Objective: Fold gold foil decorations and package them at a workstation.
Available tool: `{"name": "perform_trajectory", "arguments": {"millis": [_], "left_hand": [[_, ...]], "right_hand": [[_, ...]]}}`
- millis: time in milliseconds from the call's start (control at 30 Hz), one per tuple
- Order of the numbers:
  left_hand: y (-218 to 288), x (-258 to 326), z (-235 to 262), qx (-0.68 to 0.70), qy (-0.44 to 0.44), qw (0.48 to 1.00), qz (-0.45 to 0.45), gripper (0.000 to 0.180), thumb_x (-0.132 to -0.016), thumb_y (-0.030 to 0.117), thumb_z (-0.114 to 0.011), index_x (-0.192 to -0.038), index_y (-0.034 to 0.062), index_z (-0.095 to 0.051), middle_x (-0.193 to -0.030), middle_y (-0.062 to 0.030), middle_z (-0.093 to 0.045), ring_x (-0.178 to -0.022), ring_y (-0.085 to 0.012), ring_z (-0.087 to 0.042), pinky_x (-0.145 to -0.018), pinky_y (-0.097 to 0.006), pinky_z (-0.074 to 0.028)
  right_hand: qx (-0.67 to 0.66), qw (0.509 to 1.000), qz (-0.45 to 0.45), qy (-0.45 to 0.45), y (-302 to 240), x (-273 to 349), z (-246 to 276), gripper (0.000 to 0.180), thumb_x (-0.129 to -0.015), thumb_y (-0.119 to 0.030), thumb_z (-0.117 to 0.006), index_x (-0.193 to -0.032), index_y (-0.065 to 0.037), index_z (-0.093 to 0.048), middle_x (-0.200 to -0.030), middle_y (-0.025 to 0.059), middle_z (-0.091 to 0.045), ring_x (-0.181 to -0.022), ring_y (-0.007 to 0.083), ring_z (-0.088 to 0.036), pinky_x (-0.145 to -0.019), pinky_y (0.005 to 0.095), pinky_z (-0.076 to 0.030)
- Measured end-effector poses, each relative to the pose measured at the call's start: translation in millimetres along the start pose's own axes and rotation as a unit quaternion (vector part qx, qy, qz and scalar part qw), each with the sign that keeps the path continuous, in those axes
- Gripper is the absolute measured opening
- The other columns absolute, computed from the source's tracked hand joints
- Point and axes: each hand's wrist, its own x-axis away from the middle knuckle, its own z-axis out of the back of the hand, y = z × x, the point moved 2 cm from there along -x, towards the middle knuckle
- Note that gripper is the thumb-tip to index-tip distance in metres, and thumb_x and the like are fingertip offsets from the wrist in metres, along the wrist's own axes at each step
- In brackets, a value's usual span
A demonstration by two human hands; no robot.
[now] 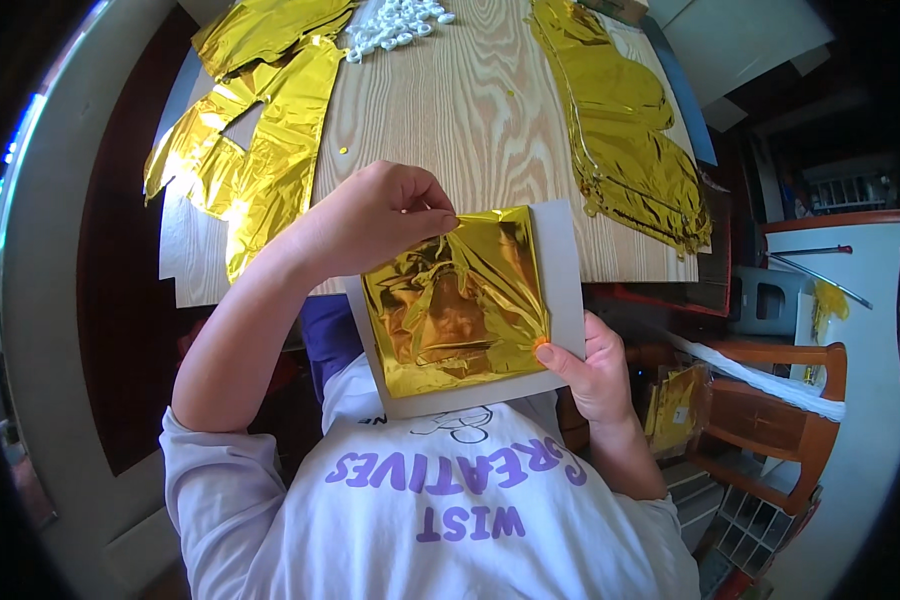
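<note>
Head view: I am looking down past a person's white shirt (pixel 450 490) with purple lettering on the chest. In front of the chest, at the near edge of a wood-grained bench (pixel 440 120), a gold foil square (pixel 445 320) lies against a slightly larger pale card (pixel 565 250), tilted a little, its shiny surface wrinkled. I cannot tell whether the card touches the bench.

The left hand (pixel 395 210) comes over the card's upper left, thumb and forefinger pressed together, pinching the foil near its top edge; the exact bit between the fingertips is too small for me to make out, though it looks like a gathered fold. Creases fan from there down to the right hand (pixel 592 375), which grips the card's lower right side, thumb on the front at the foil's edge beside a small orange spot, the other fingers mostly hidden behind.

On the bench, I see crumpled gold sheets (pixel 280 140) to the left, a heap of small white rings (pixel 395 28) at the far side, and flat gold foil pieces (pixel 625 110) to the right. Beyond the right arm stands a brown wooden chair (pixel 815 440) with a white bundle (pixel 760 378) across it.
</note>
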Motion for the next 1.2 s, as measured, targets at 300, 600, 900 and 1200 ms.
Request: {"name": "perform_trajectory", "arguments": {"millis": [300,600,900,1200], "left_hand": [[7.2,-19.1,1.1,0.021,-0.017,0.999,0.021,0.027,-0.097,0.025,-0.070,-0.093,-0.0022,-0.068,-0.063,-0.0012,-0.063,-0.047,-0.0056,-0.053,-0.043,-0.022,-0.039],[-3.5,-52.0,-0.6,-0.173,-0.029,0.979,0.101,0.039,-0.096,0.036,-0.070,-0.093,-0.0024,-0.069,-0.077,-0.0043,-0.069,-0.066,-0.0092,-0.064,-0.059,-0.024,-0.050],[-41.6,-3.2,24.5,0.535,-0.330,0.762,-0.158,0.062,-0.101,0.046,-0.056,-0.137,-0.0051,-0.052,-0.134,-0.0178,-0.063,-0.122,-0.0297,-0.065,-0.099,-0.039,-0.054],[-70.6,22.9,-43.1,0.449,-0.020,0.883,0.133,0.020,-0.099,0.018,-0.065,-0.109,0.0016,-0.070,-0.099,-0.0071,-0.075,-0.083,-0.0167,-0.073,-0.074,-0.036,-0.058]], "right_hand": [[-0.063,0.997,-0.035,0.034,-4.2,-2.2,3.3,0.029,-0.094,-0.007,-0.073,-0.121,0.000,-0.065,-0.110,0.0028,-0.071,-0.097,0.0072,-0.063,-0.091,0.0251,-0.049],[-0.136,0.983,-0.092,0.081,27.4,-27.7,18.3,0.034,-0.092,-0.007,-0.073,-0.123,0.002,-0.063,-0.111,0.0065,-0.072,-0.096,0.0111,-0.066,-0.089,0.0270,-0.051],[-0.129,0.987,-0.010,0.094,-43.9,-1.1,8.8,0.030,-0.093,-0.005,-0.069,-0.122,0.001,-0.065,-0.110,0.0058,-0.072,-0.095,0.0103,-0.066,-0.088,0.0269,-0.051],[-0.101,0.986,-0.070,0.111,20.4,-28.1,24.4,0.028,-0.093,-0.007,-0.071,-0.118,0.002,-0.063,-0.108,0.0062,-0.070,-0.094,0.0095,-0.065,-0.087,0.0267,-0.051]]}}
